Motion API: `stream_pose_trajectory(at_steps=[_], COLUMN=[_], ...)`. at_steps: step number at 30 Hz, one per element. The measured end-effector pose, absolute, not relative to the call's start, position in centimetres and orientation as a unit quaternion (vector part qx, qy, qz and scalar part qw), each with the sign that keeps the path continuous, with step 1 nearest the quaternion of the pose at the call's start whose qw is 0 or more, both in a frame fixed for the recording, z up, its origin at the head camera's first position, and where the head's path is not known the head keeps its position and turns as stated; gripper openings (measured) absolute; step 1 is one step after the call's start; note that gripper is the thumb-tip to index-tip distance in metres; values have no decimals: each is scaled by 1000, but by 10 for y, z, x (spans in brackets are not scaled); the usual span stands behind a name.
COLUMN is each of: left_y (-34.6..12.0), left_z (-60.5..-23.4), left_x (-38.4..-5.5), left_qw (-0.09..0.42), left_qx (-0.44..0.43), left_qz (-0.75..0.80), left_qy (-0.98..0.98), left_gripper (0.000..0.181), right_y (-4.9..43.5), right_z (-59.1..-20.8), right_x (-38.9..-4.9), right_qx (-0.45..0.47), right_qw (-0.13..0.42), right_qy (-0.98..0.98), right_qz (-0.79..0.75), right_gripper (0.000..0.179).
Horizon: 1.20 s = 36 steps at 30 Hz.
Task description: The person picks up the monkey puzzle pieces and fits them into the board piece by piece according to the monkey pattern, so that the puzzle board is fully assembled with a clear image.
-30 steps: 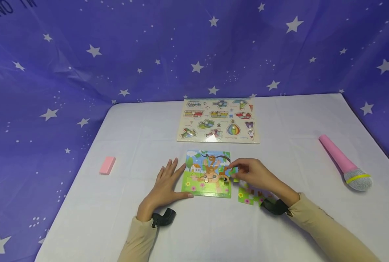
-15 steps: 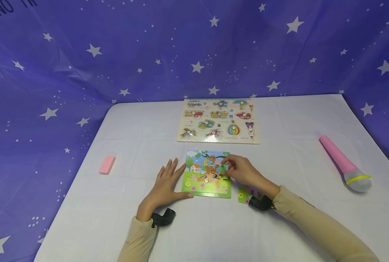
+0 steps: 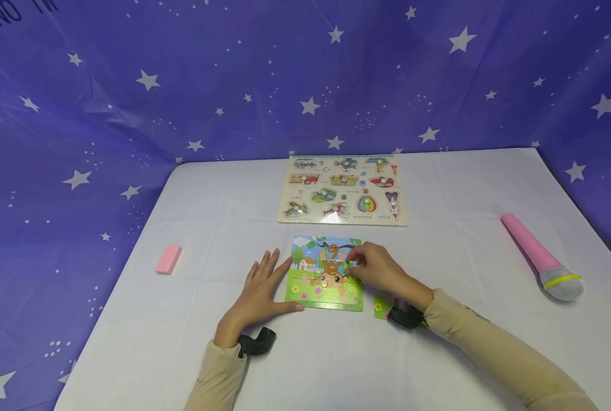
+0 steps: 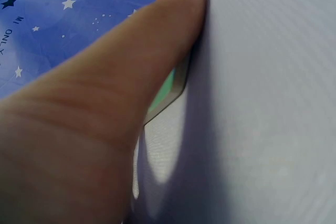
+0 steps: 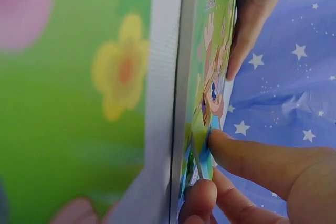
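The jigsaw puzzle board [image 3: 320, 298], showing a monkey on green and blue, lies flat mid-table. My left hand [image 3: 256, 294] rests at its left side with fingers spread, the thumb touching the near left corner. Over the board's right part, my right hand [image 3: 382, 269] pinches a puzzle piece [image 5: 203, 153] between thumb and fingers. In the right wrist view that piece sits tilted against the board's surface; the fingers cover much of it. Loose puzzle pieces [image 3: 381, 308] lie right of the board, partly hidden beneath the right wrist.
Behind the board lies a wooden peg puzzle [image 3: 344, 191] with vehicle shapes. A pink block [image 3: 169, 260] sits at the left. To the right lies a pink toy microphone [image 3: 537, 251]. A purple star-patterned cloth [image 3: 264, 74] rises behind the white table [image 3: 223, 200].
My right hand has moved left with the puzzle piece, from beside the board's right edge to over the board. The left hand has stayed where it was.
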<state>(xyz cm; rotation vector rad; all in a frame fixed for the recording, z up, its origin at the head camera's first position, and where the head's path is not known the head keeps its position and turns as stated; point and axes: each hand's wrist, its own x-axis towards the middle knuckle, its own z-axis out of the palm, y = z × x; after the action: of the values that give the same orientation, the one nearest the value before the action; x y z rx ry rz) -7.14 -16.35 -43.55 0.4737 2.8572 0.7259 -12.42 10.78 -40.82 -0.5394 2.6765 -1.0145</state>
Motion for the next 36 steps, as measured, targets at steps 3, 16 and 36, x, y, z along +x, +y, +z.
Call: stream_pose_trajectory(at_steps=[3, 16, 36], left_y=[-163, -163, -163], left_z=[-437, -436, -435], left_x=[-71, -71, -72], left_qw=[78, 78, 74], left_qx=[161, 159, 160], left_qz=[241, 237, 242], left_qy=[954, 955, 954], left_gripper=[97, 97, 96], right_y=[107, 115, 126], right_z=[-410, -405, -407], right_x=[-124, -107, -75], right_qx=[-182, -293, -414], right_qw=[106, 8, 178], right_qy=[918, 928, 878], right_qz=[-337, -231, -160], right_gripper=[17, 34, 71])
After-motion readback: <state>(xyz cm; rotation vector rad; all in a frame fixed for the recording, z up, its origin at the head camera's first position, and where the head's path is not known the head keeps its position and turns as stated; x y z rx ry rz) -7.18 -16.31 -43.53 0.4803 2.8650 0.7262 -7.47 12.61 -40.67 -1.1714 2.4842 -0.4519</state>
